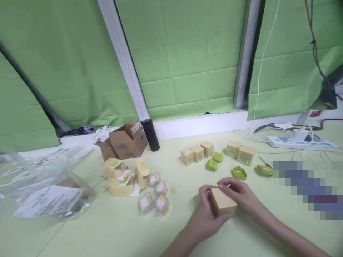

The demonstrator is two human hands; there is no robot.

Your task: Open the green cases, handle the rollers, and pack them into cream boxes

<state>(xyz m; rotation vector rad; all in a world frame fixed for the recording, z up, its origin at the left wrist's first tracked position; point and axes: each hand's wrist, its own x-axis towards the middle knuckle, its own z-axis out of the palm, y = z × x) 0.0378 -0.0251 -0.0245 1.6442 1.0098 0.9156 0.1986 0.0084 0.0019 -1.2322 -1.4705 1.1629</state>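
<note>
A closed tan cardboard box (223, 200) is between my two hands near the front of the table. My left hand (205, 217) grips its left and near sides, thumb along the near face and fingers at the back left corner. My right hand (238, 194) rests on the box's back right side with its fingers bent together over the far edge. Beyond the box lie an open green case (239, 173), two small green cases (211, 165) and another green case (264, 170). Several similar tan boxes (198, 153) stand farther back, some with green labels.
Opened tan boxes (122, 185) and several clear packs with pink contents (145, 202) lie left of centre. Behind them are a brown carton (128, 141) and a black cylinder (150, 135). Plastic bags (50, 200) lie left; a power strip (300, 142) and screwdriver (264, 161) right.
</note>
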